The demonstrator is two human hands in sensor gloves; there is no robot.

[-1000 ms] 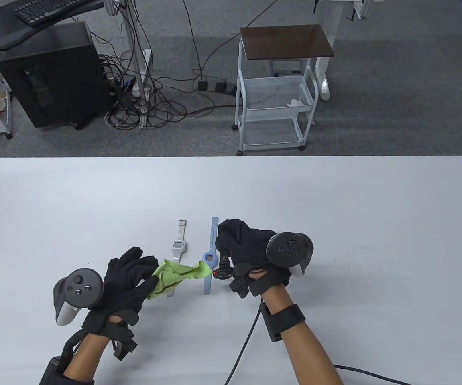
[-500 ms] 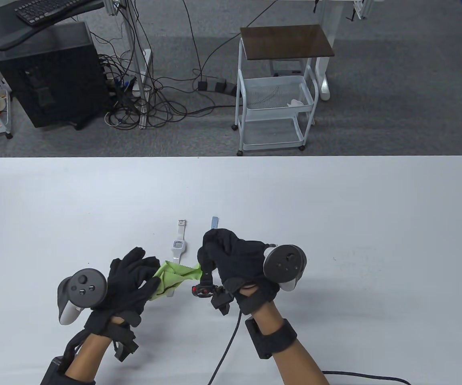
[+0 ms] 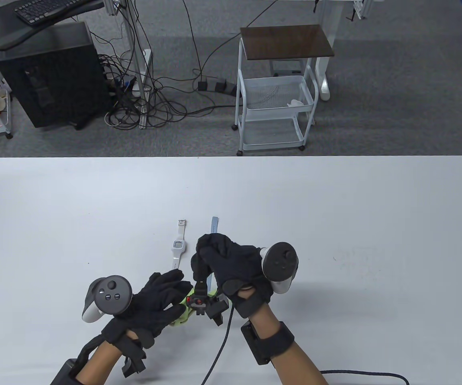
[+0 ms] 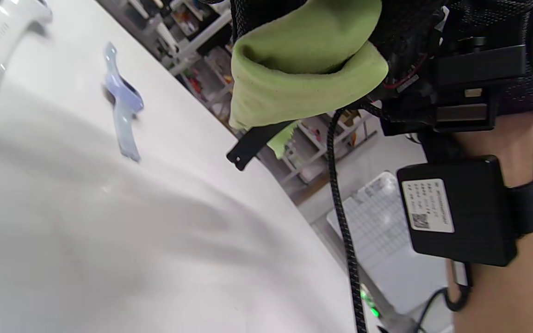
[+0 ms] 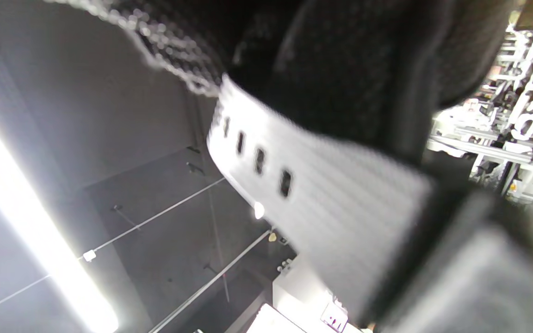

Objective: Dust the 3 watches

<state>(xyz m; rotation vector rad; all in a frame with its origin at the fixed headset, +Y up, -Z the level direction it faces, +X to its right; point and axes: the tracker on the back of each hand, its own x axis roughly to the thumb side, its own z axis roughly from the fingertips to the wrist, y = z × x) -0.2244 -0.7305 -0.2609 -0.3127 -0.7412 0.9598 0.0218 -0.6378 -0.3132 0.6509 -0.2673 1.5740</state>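
Currently: one watch is lifted for dusting; two lie on the white table.
Right hand: fingers curled round the black strap of a black watch with red details, held above the table's near edge; the watch hangs down from the grip.
Left hand: fingers laid over a bunched lime-green microfibre cloth, pressing it to the hanging watch from the left; the left wrist view shows the cloth tucked in the glove with a black strap end sticking out below it.
White plastic digital watch: flat on the table, strap running toward the far edge, just beyond the left hand, untouched.
Pale blue rubber-strapped watch: flat beside the white one, mostly hidden under the right hand; the left wrist view shows it lying apart from the hands.
Look of the held watch: dark case, small red accents, thin flexible strap; the face is too small to read.
Risk, slip: the watch dangles by its strap alone, so a firm rub may swing it or pull it from the fingers.
Risk, missed dust: the bunched cloth likely covers only one side, so I would turn the case.
Risk, knock: both hands work low, close over the blue watch, and could nudge it.
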